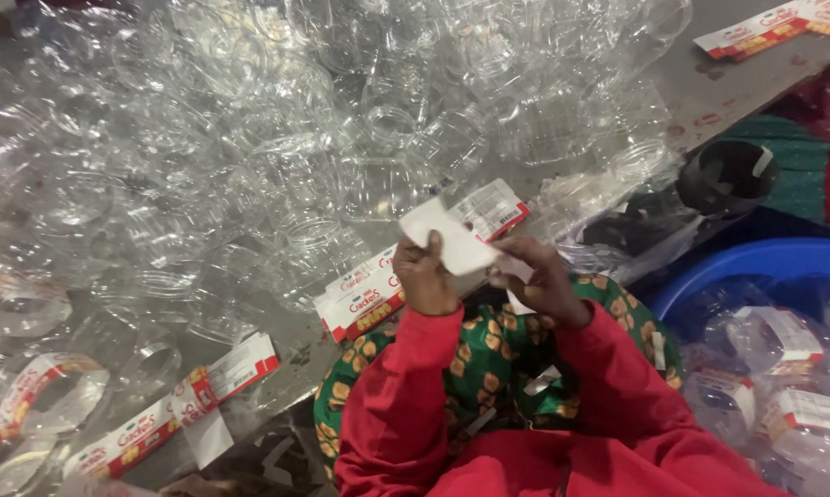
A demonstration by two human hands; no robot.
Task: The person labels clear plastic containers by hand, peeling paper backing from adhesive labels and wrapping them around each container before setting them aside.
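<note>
My left hand [426, 276] and my right hand [542, 278] are raised together in front of me, both in red sleeves. Between them they pinch a white strip of label backing [450, 237], its blank side up. The left hand grips its near left end, the right hand holds the right end, where a small white flap hangs down. Just beyond the hands lie red-and-white printed labels [371, 293] on the grey table [709, 87].
A large heap of clear plastic jars [249, 138] covers the table's left and far side. More labels lie at the near left [231, 368] and far right corner [765, 26]. A blue tub [765, 267] at right holds labelled jars. A black round container [728, 175] stands nearby.
</note>
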